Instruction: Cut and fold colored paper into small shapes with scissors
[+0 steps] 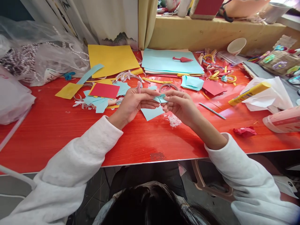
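Observation:
A small folded piece of light blue paper (pixel 160 98) is held between my two hands above the red table (pixel 140 140). My left hand (pixel 138 101) pinches its left end with thumb and fingertips. On the right end, my right hand (pixel 179 104) grips it the same way. Just below the hands lies a flat light blue paper piece (pixel 152 113). White scraps (pixel 174 120) are on the table beneath my right hand.
Yellow sheets (pixel 112 59) and blue sheets (pixel 168 61) lie at the back. Left are a red paper piece (pixel 105 90) and cuttings. A glue stick (pixel 249 93), a thin blue stick (pixel 212 111), crumpled red paper (pixel 245 132) and a pink container (pixel 282 120) lie right.

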Tool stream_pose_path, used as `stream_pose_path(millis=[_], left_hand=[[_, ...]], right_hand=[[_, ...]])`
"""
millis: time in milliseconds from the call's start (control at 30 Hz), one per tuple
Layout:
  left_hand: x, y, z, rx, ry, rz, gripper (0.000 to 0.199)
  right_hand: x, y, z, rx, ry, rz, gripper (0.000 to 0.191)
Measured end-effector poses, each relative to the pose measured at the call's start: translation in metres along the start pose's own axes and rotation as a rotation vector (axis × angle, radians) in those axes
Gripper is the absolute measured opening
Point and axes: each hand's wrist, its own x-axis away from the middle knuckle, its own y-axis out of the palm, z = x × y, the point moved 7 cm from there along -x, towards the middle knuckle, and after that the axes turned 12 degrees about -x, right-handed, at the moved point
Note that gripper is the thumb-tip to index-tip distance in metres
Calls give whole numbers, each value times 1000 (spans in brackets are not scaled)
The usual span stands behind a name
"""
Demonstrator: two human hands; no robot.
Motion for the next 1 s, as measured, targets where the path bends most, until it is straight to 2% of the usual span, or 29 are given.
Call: stream_pose_path(millis=[200, 333, 633, 833, 1000], left_hand=[[2, 3, 6, -106, 41, -30, 14], [1, 5, 6, -122, 51, -57, 22], [1, 3, 6, -98, 78, -34, 18], [0, 2, 3, -133, 67, -7, 15], [0, 5, 6, -167, 72, -49, 15]], right_hand=[[-2, 0, 7, -5, 87, -14, 25], [-1, 0, 7, -10, 88, -14, 25], [0, 1, 3, 1, 60, -29, 25], [-1, -1, 9, 64, 112, -44, 22], [-1, -2, 0, 163, -10, -14, 18]])
